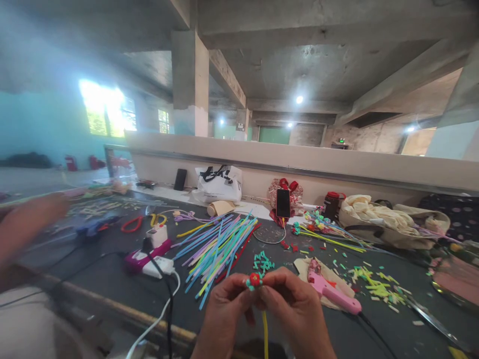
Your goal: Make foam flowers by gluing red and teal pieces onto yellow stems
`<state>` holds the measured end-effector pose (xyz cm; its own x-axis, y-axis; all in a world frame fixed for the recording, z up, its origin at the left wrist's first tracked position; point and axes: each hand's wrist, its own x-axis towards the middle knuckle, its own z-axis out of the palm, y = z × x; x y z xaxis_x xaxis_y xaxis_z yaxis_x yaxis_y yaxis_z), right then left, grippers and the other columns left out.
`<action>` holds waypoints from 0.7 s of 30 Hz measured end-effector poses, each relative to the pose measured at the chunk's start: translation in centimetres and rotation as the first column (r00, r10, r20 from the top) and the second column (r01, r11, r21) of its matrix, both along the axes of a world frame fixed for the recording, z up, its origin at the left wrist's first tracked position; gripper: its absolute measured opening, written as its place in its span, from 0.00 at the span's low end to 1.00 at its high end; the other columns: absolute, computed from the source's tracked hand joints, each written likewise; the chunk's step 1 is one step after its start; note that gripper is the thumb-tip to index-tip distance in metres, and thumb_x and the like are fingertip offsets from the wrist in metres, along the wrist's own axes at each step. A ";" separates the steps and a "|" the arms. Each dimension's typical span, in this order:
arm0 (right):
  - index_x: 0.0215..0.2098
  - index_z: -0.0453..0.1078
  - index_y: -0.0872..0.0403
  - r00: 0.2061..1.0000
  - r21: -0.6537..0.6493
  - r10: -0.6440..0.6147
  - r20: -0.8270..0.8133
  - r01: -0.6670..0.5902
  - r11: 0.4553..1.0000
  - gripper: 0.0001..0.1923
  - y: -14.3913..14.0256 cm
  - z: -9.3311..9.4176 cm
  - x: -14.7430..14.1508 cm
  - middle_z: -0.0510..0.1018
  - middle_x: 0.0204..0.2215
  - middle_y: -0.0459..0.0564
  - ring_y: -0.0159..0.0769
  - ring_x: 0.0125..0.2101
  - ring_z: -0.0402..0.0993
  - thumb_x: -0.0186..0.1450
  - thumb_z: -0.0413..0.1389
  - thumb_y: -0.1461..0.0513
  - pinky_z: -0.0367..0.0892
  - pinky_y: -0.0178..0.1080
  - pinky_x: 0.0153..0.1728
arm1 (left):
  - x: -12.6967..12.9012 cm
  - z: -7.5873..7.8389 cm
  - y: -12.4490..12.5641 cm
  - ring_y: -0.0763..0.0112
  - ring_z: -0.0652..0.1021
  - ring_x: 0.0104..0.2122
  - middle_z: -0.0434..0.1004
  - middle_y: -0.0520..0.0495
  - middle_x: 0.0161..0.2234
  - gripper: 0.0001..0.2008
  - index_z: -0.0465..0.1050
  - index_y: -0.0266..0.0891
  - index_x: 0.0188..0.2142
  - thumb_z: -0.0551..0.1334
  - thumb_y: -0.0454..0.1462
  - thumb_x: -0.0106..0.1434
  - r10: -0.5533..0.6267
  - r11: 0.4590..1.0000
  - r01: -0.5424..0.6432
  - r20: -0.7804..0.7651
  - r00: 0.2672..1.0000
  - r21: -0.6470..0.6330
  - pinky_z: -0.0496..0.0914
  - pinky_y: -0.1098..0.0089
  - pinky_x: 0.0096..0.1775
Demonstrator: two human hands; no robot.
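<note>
While both hands meet low in the middle of the view, the fingers of the left hand and those of the right hand are pinched together on a small red flower head with teal bits, held just above the dark counter. A yellow stem hangs straight down from the flower head between the two wrists. Just right of the right hand lies a pink glue gun on a pale scrap, its black cord trailing toward the near edge. Beyond it sits a scatter of green and yellow cuttings. Just behind the flower head is a little heap of teal pieces. To the left of that fans a bundle of coloured sticks, and further left a white power strip with plugs in it. At the back of the counter a phone stands upright against a red bag. Another person's blurred arm shows at the far left.
</note>
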<state>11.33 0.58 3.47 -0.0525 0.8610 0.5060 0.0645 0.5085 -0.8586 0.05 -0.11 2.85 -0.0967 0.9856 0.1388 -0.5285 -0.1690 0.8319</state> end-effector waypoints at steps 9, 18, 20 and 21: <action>0.23 0.71 0.56 0.996 0.037 -0.044 0.074 0.042 0.998 0.09 0.0 0.1 0.1 0.69 0.17 0.45 0.31 0.19 0.67 0.54 0.54 0.59 0.63 0.31 0.20 | 0.1 -0.1 0.2 0.77 0.69 0.15 0.71 0.53 0.14 0.06 0.73 0.36 0.19 0.68 0.36 0.41 -0.018 1.000 0.018 -0.015 1.000 -0.010 0.62 0.80 0.14; 0.22 0.70 0.56 0.988 0.084 -0.092 0.124 0.082 0.993 0.07 -0.4 0.5 0.0 0.69 0.17 0.45 0.29 0.19 0.67 0.55 0.54 0.61 0.62 0.30 0.20 | -0.1 -0.5 0.5 0.79 0.67 0.14 0.70 0.53 0.14 0.06 0.73 0.35 0.19 0.67 0.36 0.41 -0.043 0.999 0.043 -0.029 0.999 0.004 0.62 0.80 0.14; 0.22 0.70 0.56 0.987 0.096 -0.101 0.126 0.089 0.991 0.07 -0.4 0.5 -0.1 0.69 0.17 0.44 0.29 0.19 0.67 0.55 0.53 0.61 0.62 0.30 0.20 | -0.1 -0.6 0.5 0.80 0.66 0.13 0.70 0.54 0.14 0.06 0.73 0.35 0.19 0.67 0.36 0.41 -0.042 0.999 0.042 -0.026 0.999 0.009 0.62 0.81 0.13; 0.23 0.70 0.56 0.987 0.097 -0.102 0.127 0.090 0.991 0.07 -0.3 0.4 -0.1 0.69 0.17 0.45 0.29 0.19 0.67 0.55 0.53 0.61 0.62 0.30 0.20 | -0.1 -0.6 0.5 0.80 0.65 0.13 0.70 0.54 0.14 0.06 0.73 0.35 0.19 0.67 0.36 0.42 -0.042 0.999 0.043 -0.026 0.999 0.011 0.62 0.81 0.13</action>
<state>11.28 0.24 3.91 -0.0434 0.8160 0.5764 0.2257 0.5701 -0.7900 -0.03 0.42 2.21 -0.0511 0.9871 0.1518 -0.5141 -0.1563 0.8434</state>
